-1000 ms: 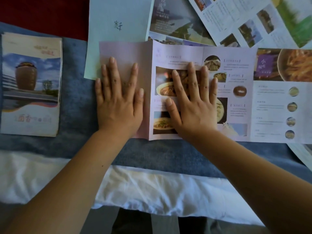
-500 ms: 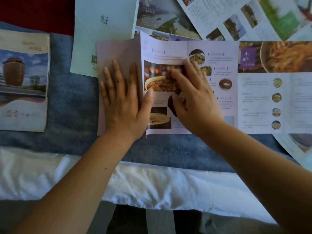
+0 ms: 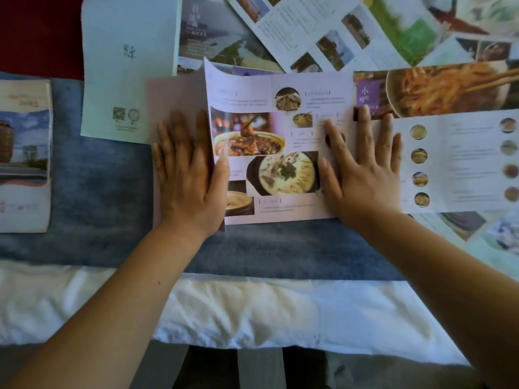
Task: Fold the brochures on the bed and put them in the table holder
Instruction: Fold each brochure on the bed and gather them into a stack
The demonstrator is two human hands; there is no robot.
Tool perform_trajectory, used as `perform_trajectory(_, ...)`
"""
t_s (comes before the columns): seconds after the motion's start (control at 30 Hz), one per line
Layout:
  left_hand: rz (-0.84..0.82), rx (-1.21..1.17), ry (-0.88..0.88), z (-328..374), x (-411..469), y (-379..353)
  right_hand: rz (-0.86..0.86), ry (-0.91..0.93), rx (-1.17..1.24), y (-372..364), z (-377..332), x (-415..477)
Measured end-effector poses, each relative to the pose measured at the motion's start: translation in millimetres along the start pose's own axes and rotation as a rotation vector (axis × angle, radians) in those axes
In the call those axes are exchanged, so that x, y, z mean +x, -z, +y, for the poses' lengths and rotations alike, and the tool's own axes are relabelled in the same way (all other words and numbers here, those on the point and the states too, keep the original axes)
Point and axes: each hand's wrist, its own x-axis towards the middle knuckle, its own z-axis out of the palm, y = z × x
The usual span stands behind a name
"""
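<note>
One food brochure (image 3: 280,153) lies unfolded on the blue blanket (image 3: 92,192), running from frame centre out toward 3 o'clock. Its leftmost panel is partly turned over, showing a plain pink back, with the fold edge raised and curling at 12 o'clock. Left hand (image 3: 186,175) rests flat on that pink panel, fingers extended and close together, thumb touching the printed page; it grips nothing. Right hand (image 3: 362,169) presses flat on the next fold line, fingers spread wide, holding nothing. At 9 o'clock a folded brochure (image 3: 24,155) lies apart on the blanket. At 11 o'clock a pale green leaflet (image 3: 126,66) lies partly under the food brochure. More open brochures (image 3: 323,32) overlap from 12 to 2 o'clock. White bedding (image 3: 252,310) runs across at 6 o'clock.
</note>
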Motion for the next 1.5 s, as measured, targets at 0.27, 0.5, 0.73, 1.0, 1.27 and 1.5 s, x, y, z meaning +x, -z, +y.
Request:
perform_trajectory(0.27,-0.062,-0.06,-0.124,60.4,-1.8,-15.4,-0.024,0.009,0.053,1.0,-4.8,-2.0)
perform_trajectory(0.5,-0.039,-0.099,-0.123,97.3,-3.4,-29.0,0.044,0.026,0.03,16.2,42.9,-9.3)
perform_trajectory(0.73,-0.041,-0.041,-0.139,131.7,1.1,-40.0,0.042,-0.009,0.01,18.9,109.6,-13.3)
perform_trajectory(1.0,-0.08,0.05,-0.031,173.1,12.1,-66.4,0.076,-0.015,0.069,5.7,107.3,-14.2)
perform_trajectory(1.27,-0.033,0.34,-0.052,167.6,17.8,-100.1,0.088,-0.002,0.078,0.4,109.0,-12.8)
perform_trajectory(1.5,0.041,0.368,-0.109,155.2,21.9,-102.8,0.058,-0.005,0.096,5.0,99.8,-16.1)
